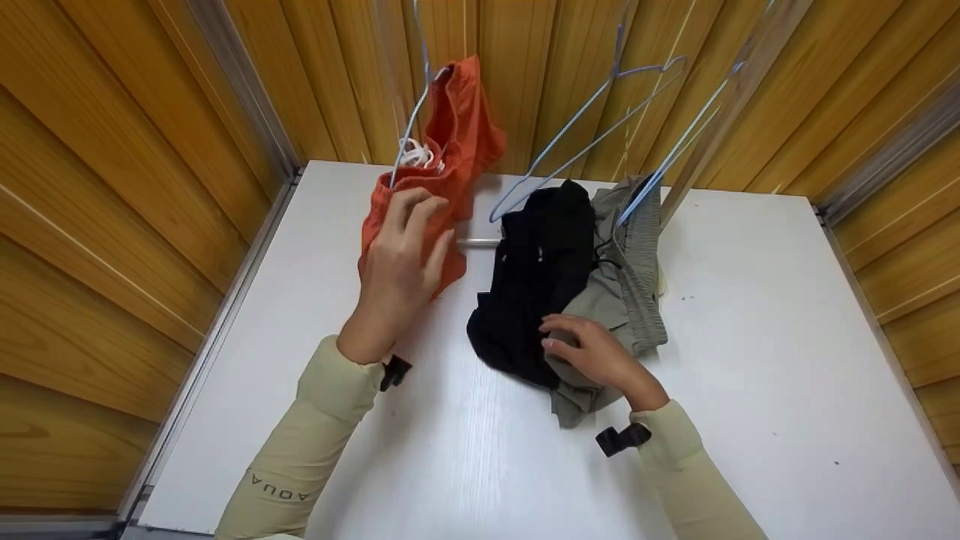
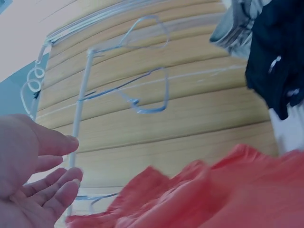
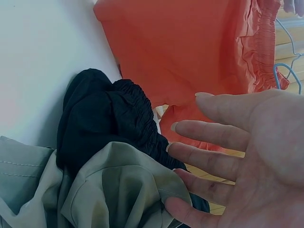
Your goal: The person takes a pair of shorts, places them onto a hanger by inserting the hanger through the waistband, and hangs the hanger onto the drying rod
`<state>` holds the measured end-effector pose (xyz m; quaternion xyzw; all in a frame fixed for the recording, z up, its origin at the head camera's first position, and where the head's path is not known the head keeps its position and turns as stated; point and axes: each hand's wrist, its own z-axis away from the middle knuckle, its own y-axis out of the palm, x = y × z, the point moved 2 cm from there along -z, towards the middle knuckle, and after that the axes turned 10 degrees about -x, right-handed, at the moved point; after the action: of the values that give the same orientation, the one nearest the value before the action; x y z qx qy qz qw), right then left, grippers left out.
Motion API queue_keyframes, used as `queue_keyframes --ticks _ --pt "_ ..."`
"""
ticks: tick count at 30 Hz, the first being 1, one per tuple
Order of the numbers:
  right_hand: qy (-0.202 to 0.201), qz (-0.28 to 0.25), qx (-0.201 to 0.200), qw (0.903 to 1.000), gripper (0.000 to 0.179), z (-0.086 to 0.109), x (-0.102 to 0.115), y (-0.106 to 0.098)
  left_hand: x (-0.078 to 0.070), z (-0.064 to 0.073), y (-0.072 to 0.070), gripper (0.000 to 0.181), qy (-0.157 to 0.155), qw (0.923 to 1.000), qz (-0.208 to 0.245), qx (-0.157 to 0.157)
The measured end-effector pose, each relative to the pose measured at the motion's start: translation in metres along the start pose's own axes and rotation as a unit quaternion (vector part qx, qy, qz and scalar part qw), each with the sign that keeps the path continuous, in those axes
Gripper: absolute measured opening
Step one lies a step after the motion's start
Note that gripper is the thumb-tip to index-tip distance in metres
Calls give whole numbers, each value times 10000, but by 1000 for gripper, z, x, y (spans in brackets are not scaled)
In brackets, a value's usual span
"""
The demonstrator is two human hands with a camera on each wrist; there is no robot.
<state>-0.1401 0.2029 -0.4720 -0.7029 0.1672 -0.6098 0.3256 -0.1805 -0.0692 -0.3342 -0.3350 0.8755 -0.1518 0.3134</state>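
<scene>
Orange shorts (image 1: pixel 469 127) with a white drawstring hang on a blue wire hanger (image 1: pixel 415 112) at the back left. In the head view my left hand (image 1: pixel 401 259) overlaps their front, fingers loosely bent and holding nothing; the left wrist view has the orange cloth (image 2: pixel 190 194) beside the hand (image 2: pixel 38 171). Black shorts (image 1: pixel 551 232) and grey shorts (image 1: pixel 634 277) with an elastic waistband hang side by side at centre right. My right hand (image 1: pixel 596 352) is at the lower part of the grey shorts, its fingers extended with the fingertips (image 3: pixel 178 204) right at the grey cloth.
A blue hanger (image 1: pixel 574 120) rises above the black shorts, another hanger (image 1: pixel 675 154) above the grey ones. A metal rod (image 1: pixel 480 242) shows between the garments. The white table (image 1: pixel 757 360) is bordered by wood-slat walls (image 1: pixel 97 150). A white rack post (image 2: pixel 83 99) carries more hangers.
</scene>
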Motion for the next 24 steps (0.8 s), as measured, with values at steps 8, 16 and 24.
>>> queue_keyframes --ticks 8,16,24 --pt "55 -56 -34 10000 37 1 0 0 16 26 28 29 -499 9963 271 648" --pt "-38 -53 -27 10000 36 1 0 0 34 59 60 21 -893 9882 658 1056" --pt "56 8 -100 9999 37 2 1 -2 57 85 89 10 -1690 9572 817 2205"
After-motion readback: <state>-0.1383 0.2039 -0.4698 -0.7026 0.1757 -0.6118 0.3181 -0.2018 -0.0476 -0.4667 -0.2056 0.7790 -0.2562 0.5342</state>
